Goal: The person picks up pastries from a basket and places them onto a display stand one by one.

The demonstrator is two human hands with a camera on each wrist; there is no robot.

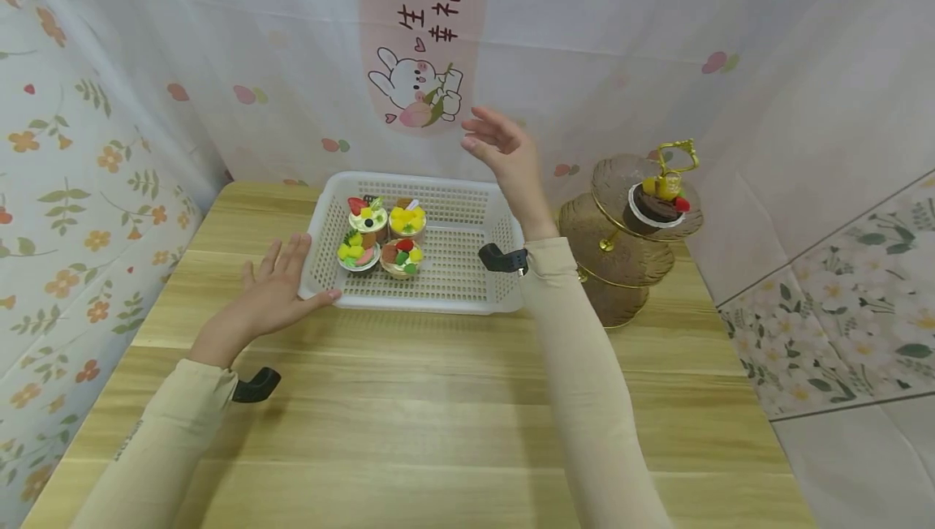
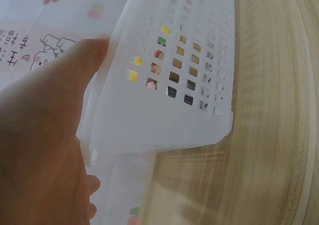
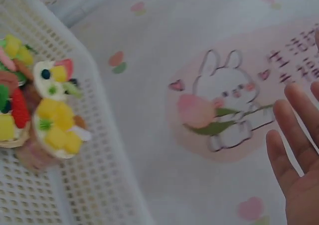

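Head: left hand (image 1: 272, 295) is lying spread against the basket (image 1: 456, 260) on the bench (image 1: 409, 407), not gripping; right hand (image 1: 514, 160) is hovering empty, fingers loosely bent. Left wrist: thumb (image 2: 87, 55) is touching the rim (image 2: 95, 105). Right wrist: cakes (image 3: 57, 127) are sitting inside.

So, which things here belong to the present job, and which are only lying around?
Likely the job:
white rectangular plastic basket
four round fruit-topped cupcakes inside
brown translucent tiered stand, gold-rimmed
dark-brown round cupcake on its top tier

Apparently surroundings:
pale wooden table
white rabbit-print fabric curtain
white cloth with orange flowers
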